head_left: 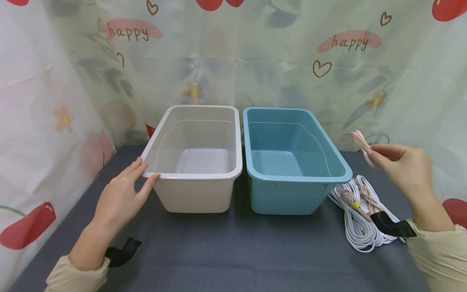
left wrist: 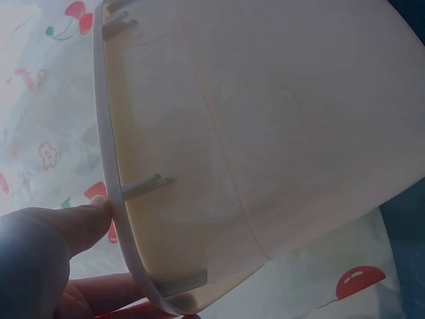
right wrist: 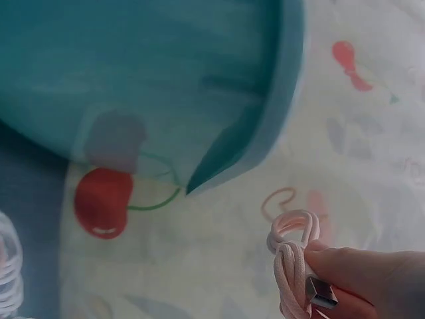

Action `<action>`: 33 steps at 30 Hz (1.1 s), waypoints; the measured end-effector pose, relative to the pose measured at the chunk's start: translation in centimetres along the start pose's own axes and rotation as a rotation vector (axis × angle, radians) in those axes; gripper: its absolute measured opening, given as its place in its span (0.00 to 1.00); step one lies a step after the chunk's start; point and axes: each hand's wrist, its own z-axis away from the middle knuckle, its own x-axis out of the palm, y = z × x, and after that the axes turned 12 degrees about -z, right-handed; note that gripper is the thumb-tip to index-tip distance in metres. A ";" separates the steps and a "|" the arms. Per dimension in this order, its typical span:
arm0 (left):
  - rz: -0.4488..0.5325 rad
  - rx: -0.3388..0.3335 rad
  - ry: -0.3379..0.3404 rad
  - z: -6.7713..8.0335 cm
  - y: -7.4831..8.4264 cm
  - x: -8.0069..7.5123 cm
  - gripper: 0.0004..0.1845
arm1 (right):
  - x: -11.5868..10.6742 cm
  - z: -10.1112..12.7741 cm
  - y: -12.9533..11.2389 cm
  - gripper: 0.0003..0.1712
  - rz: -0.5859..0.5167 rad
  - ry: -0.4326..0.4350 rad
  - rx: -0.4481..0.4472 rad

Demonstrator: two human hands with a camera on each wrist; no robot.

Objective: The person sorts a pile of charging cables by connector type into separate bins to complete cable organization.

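On the dark bench (head_left: 226, 251), the left hand (head_left: 120, 198) rests with straight, relaxed fingers on the near corner rim of a white bin (head_left: 198, 174). To the right, coiled cables (head_left: 359, 215) lie beside a blue bin (head_left: 292, 178). Farther back, above them, the right hand (head_left: 405, 166) has its grip pinched on a looped pink cable (head_left: 361, 148).

**Beige sleeves, black wrist straps**

Both arms wear light beige long sleeves ending at the wrist. A black strap sits at each wrist, by the left hand (head_left: 120, 198) and the right hand (head_left: 405, 166). Hands are bare.
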 end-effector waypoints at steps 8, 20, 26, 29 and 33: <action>0.000 -0.001 -0.001 0.0 0.0 -0.1 0.33 | 0.4 -0.9 -2.5 0.20 0.005 0.015 -0.048; -0.001 0.000 -0.002 0.0 0.0 -0.1 0.33 | 1.5 -2.0 -5.4 0.16 0.008 -0.004 -0.134; 0.000 0.002 -0.001 0.0 0.0 -0.1 0.33 | 2.4 -2.5 -7.1 0.15 0.010 -0.027 -0.169; -0.002 0.002 -0.007 0.0 -0.1 -0.1 0.33 | 3.0 -2.8 -7.9 0.14 0.012 -0.034 -0.189; -0.007 -0.002 -0.017 0.0 -0.1 -0.1 0.34 | 3.9 -3.1 -8.9 0.12 0.031 -0.057 -0.243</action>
